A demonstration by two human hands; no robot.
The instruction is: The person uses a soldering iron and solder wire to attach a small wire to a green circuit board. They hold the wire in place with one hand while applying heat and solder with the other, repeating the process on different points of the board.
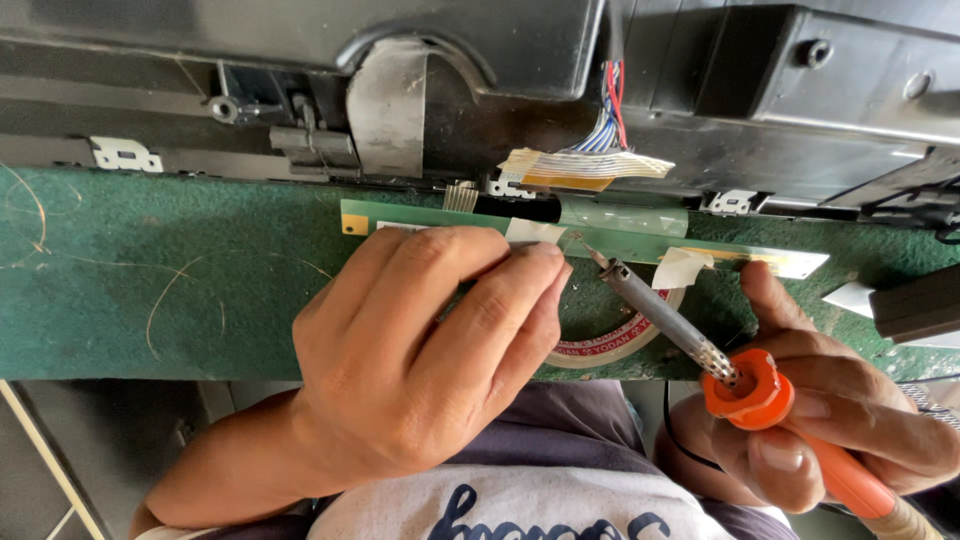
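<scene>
Black casing (pixel 480 60) of an opened flat device fills the far edge of the scene, lying across the green worktop (pixel 150 270); inside its open back sit a grey flat ribbon (pixel 388 105), a bundle of blue, red and white wires (pixel 608 115) and a pale flex cable patched with yellowish tape (pixel 580 168). Just in front of the casing, along its lower edge, a long narrow green circuit strip (pixel 620 225) lies on the worktop, with small pieces of white tape (pixel 682 266) stuck on it. Left hand (pixel 420 350) rests over the strip's middle, its fingers (pixel 520 275) bunched narrowly together and pressed down at the strip; a very fine wire seems to run from their tips, but whether they pinch it cannot be told. Right hand (pixel 830 410) is wrapped firmly around the orange handle of a soldering iron (pixel 690 335), whose grey metal shaft slants up and left so the tip meets the strip just beside the left fingertips. Under the iron's shaft, a roll of clear tape (pixel 610 345) lies flat on the worktop, partly hidden by the left hand. Thin strands of loose wire (pixel 170 290) curl on the green surface well to the left.
</scene>
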